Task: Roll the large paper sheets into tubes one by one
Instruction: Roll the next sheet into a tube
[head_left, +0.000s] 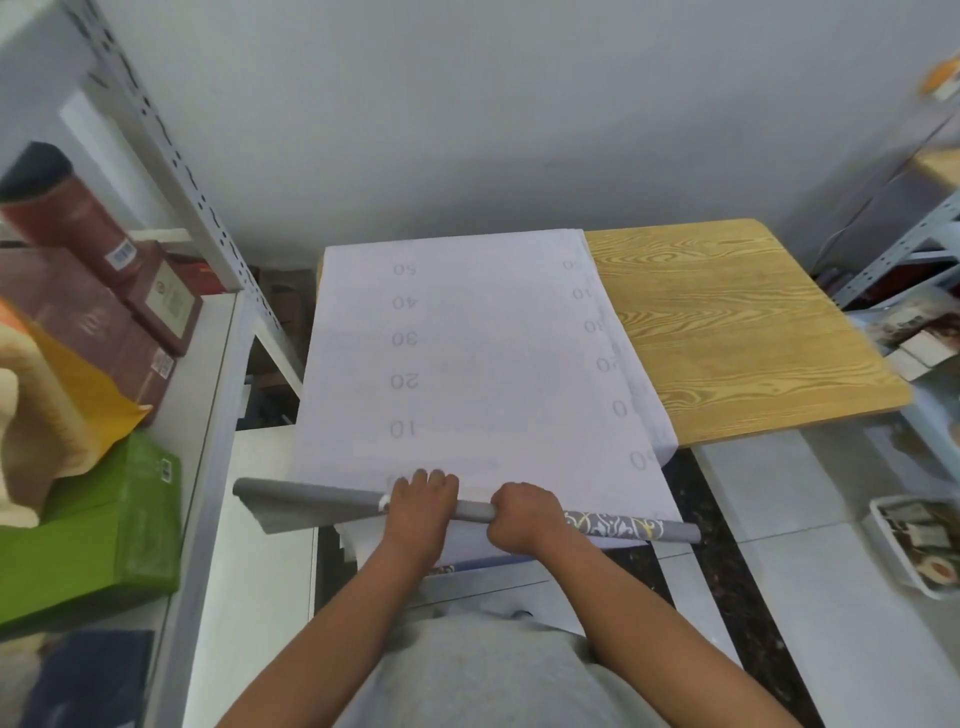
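The large paper sheet (467, 358) lay white side up on the wood-grain counter (737, 332), covering its left portion; faint reversed numerals ran up the sheet in two columns. The sheet's far edge lay near the counter's far edge at 12 o'clock, close to the wall (493, 114). Its right edge ran diagonally from 12 toward 4 o'clock, with bare counter beyond it. The near part of the sheet was wound into a thin grey tube (322, 501) lying crosswise at the near edge, from 9 to 3 o'clock. The tube's left end overhung past the sheet's left edge and flared loosely open; its right end showed a grey-and-white pattern and reached just past the sheet's right edge.

The left hand (421, 501) gripped the tube, its fingers (426, 480) curled over the top. The right hand (524, 512) sat just beside it at 3 o'clock, clenched round the tube likewise. A short stretch of tube showed between the two.

A metal shelving unit (223, 332) stood close at 9 o'clock, carrying a green box (104, 519), brown boxes (88, 322) and a dark red cylinder (72, 218). A narrow gap separated shelf and counter. At 3 o'clock lay pale floor tiles (810, 545) and a white tray (919, 545).
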